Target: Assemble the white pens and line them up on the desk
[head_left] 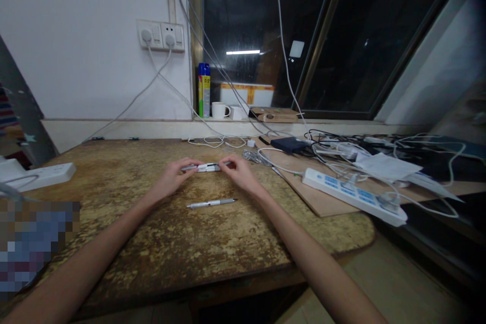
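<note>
My left hand point(175, 178) and my right hand point(240, 173) pinch opposite ends of a white and grey pen point(207, 167) over the worn wooden table point(152, 243). The pen lies crosswise, its middle showing between my fingertips. A second pen may lie alongside it, but I cannot tell. Both ends are partly covered by my fingers. Closer to me, another white and grey pen point(211, 203) rests on the tabletop, slightly slanted and touched by neither hand.
On the right, a white power strip point(353, 195) sits on a brown board point(299, 190) among tangled cables and papers point(391, 166). Another power strip point(49, 176) is at left. A spray can point(204, 90) and a white mug point(219, 110) stand on the windowsill.
</note>
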Motion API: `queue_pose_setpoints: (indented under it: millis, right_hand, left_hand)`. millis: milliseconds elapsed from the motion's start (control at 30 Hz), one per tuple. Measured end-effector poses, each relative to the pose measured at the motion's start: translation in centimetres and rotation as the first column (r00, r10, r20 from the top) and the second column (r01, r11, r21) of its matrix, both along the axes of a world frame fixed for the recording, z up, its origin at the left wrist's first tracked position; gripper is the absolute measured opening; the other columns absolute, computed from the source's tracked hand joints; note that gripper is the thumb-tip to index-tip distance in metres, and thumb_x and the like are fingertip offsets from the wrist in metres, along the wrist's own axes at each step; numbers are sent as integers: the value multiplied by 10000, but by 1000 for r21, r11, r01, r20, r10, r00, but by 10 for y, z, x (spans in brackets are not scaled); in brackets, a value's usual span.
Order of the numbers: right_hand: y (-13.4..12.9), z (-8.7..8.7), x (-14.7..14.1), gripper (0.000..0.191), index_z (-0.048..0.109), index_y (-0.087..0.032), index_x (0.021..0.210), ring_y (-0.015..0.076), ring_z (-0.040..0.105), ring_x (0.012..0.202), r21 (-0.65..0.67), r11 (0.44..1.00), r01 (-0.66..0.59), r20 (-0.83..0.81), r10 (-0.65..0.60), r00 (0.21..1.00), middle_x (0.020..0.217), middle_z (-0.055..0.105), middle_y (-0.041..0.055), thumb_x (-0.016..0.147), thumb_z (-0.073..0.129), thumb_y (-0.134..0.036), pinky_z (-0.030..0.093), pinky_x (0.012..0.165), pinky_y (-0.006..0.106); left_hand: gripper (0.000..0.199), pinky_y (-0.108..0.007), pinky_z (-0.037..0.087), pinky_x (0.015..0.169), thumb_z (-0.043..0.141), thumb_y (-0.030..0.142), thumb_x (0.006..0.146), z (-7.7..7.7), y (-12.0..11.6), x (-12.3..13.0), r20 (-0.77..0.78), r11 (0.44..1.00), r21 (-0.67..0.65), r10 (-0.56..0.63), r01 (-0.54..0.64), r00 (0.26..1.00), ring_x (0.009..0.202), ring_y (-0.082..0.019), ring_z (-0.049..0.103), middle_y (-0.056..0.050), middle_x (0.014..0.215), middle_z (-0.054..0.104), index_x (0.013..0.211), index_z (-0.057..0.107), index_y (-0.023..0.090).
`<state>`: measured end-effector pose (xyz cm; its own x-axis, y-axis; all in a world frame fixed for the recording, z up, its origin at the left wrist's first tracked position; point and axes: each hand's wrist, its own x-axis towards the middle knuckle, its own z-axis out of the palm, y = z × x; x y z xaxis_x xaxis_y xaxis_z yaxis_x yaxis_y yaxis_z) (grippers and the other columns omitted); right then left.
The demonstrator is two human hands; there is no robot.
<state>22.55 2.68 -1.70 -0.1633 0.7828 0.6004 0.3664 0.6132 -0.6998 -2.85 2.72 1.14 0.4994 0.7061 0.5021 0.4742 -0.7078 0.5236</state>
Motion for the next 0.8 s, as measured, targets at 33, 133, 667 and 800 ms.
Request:
queue_pose_setpoints:
  millis: [33,133,667,800]
  right_hand:
    - [0,0,0,242,734,-183,895,176,630,829,-4,1000,2,3,-2,1000,924,723,58,897,608,-390,461,769,276]
    - [-3,3,1,256,735,-181,857,176,623,797,-24,1000,-6,13,6,1000,888,725,54,903,599,-393,450,744,275]
    - [-5,2,-1,246,739,-172,871,173,621,789,-81,994,-70,-55,66,996,872,713,45,868,630,-393,457,732,266]
    - [-3,2,-1,247,742,-179,858,177,632,806,-79,996,-44,-65,39,997,887,728,50,861,638,-403,468,761,276]
  left_hand:
    - [347,-376,485,975,537,432,952,0,0,0,-7,1000,2,-1,1,1000,1093,-255,643,-60,1183,722,1174,724,242]
    - [358,-376,482,975,541,449,952,1,-1,0,-23,1000,7,5,-5,1000,1062,-255,651,-56,1157,727,1185,727,250]
    - [371,-348,489,933,535,461,957,2,-3,-1,-14,1000,13,18,-18,1000,1048,-253,659,-58,1141,732,1181,738,245]
    - [373,-357,498,924,541,470,952,2,-3,1,-10,1000,-1,15,-15,1000,1034,-256,668,-57,1132,739,1176,742,250]
